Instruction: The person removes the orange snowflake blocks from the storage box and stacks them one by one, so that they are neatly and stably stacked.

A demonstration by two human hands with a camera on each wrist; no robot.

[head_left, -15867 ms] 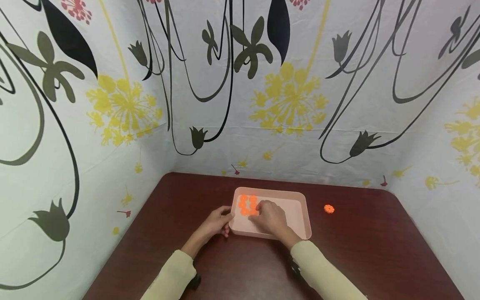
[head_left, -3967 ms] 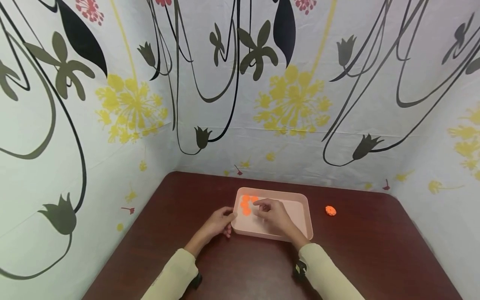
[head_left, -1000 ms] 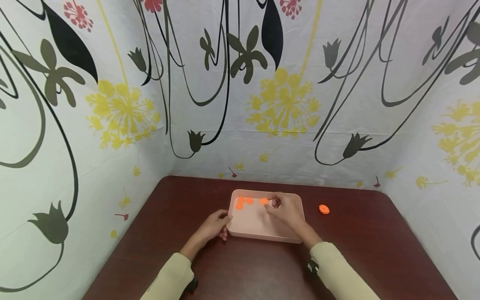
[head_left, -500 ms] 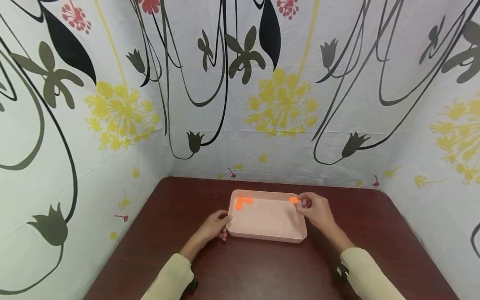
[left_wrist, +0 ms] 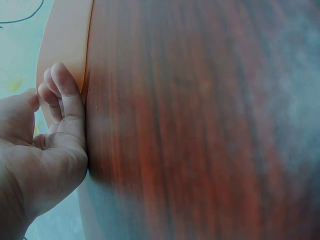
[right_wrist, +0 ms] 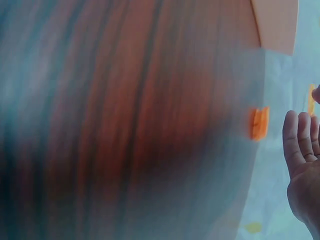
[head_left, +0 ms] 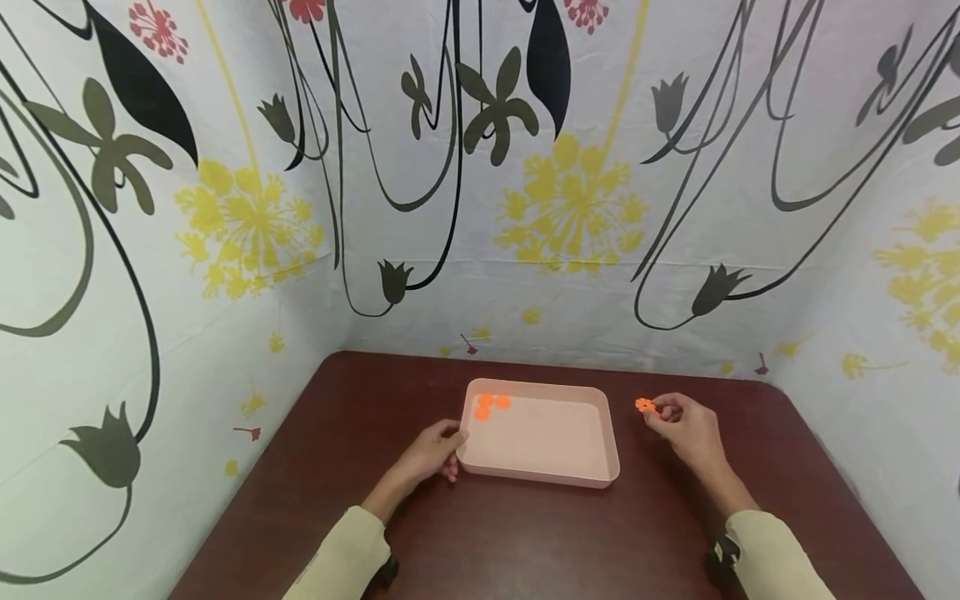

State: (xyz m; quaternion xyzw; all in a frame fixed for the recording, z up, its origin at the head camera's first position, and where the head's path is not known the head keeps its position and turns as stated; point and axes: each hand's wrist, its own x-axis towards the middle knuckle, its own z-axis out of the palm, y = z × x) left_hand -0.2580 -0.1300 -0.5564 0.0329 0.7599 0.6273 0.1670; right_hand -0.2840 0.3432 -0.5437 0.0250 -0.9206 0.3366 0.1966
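Note:
In the head view, my left hand (head_left: 429, 454) grips the left rim of a shallow pink tray (head_left: 551, 437), thumb over the edge and fingers against its outer side. Three bright orange scalloped discs (head_left: 483, 407) lie in the tray's far left corner. To the right of the tray, my right hand (head_left: 692, 429) pinches another orange flower-shaped disc (head_left: 643, 405) between thumb and fingertips, raised over the table. The right wrist view shows a thick orange piece (right_wrist: 259, 123) on the table below the held disc (right_wrist: 311, 100); the head view hides it behind the hand and disc.
A dark reddish-brown wooden table (head_left: 480, 542) carries the tray. Light fabric walls (head_left: 442, 333) printed with flowers and stems stand along its back and sides. Pale sleeves (head_left: 776, 554) cover both forearms.
Over the earlier frames the orange discs in the tray have dwindled to three. My right hand has carried one disc rightward out of the tray. The left hand keeps its hold on the rim.

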